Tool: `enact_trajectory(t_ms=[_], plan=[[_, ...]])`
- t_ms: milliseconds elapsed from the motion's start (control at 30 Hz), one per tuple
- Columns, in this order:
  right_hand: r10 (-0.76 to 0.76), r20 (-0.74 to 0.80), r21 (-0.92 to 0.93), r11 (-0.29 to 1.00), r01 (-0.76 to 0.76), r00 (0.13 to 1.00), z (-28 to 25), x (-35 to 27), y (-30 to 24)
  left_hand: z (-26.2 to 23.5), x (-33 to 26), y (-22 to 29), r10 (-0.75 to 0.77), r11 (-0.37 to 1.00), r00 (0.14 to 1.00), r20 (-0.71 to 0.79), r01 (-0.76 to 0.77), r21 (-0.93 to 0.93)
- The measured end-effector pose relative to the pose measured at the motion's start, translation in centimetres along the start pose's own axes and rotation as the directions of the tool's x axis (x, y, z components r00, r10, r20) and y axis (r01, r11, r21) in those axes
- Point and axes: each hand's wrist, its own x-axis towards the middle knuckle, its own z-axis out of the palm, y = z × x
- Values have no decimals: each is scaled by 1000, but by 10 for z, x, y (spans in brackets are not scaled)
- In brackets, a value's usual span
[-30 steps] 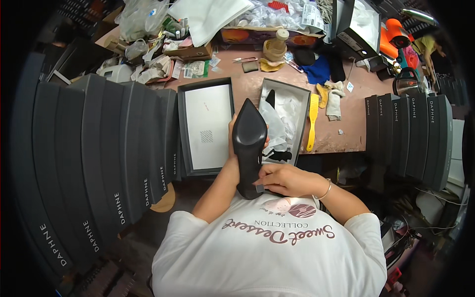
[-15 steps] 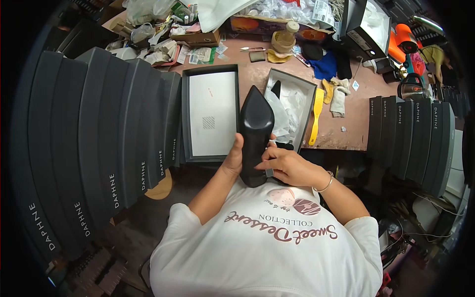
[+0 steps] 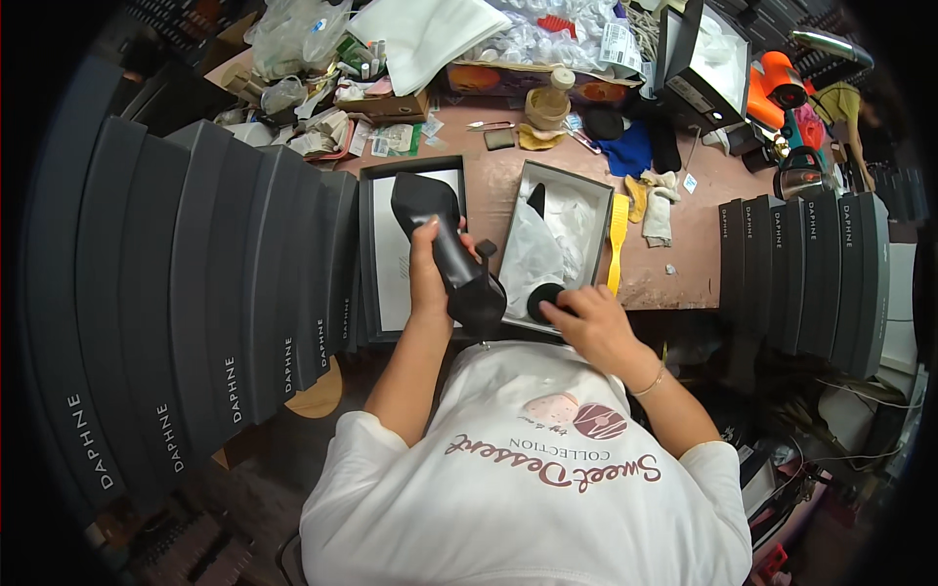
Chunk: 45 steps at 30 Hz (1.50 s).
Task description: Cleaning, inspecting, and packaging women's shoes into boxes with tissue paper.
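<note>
My left hand (image 3: 430,259) is wrapped round a black high-heeled shoe (image 3: 455,256), tilted above the left part of an open shoebox (image 3: 366,249) or its lid lined in white. The small square heel tip sticks out to the right. My right hand (image 3: 598,330) has its fingers closed at the edge of a black round thing (image 3: 543,304), at the near end of a second open box (image 3: 608,210). Whether that round thing is part of another shoe I cannot tell. White tissue paper (image 3: 567,220) fills this box, and a dark pointed tip (image 3: 536,200) shows through it.
Tall stacks of dark shoeboxes (image 3: 195,283) stand at left, with more boxes (image 3: 801,264) at right. A yellow brush (image 3: 618,239), gloves (image 3: 658,210), a blue cloth (image 3: 625,151) and a bottle (image 3: 553,98) lie or stand on the table. An orange tool (image 3: 777,83) is far right.
The shoe has swung left and turned from sole-up to its side, held by my left hand alone. My right hand has left it and moved right to the black round thing.
</note>
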Motion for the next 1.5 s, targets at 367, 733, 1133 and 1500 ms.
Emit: enact_trajectory(t_ms=[367, 733, 1133, 1500], plan=[[139, -217, 248, 965, -84, 966, 5, 2, 7, -1, 8, -5, -7, 1000, 999, -32, 7, 1], [339, -326, 535, 836, -124, 883, -3, 25, -17, 3, 21, -10, -42, 999, 994, -96, 42, -6], [298, -228, 628, 773, -94, 927, -5, 53, -27, 12, 13, -4, -5, 992, 948, 318, 46, -120], [499, -161, 636, 712, -297, 851, 15, 69, 33, 49, 11, -15, 231, 762, 744, 627, -539, 360]])
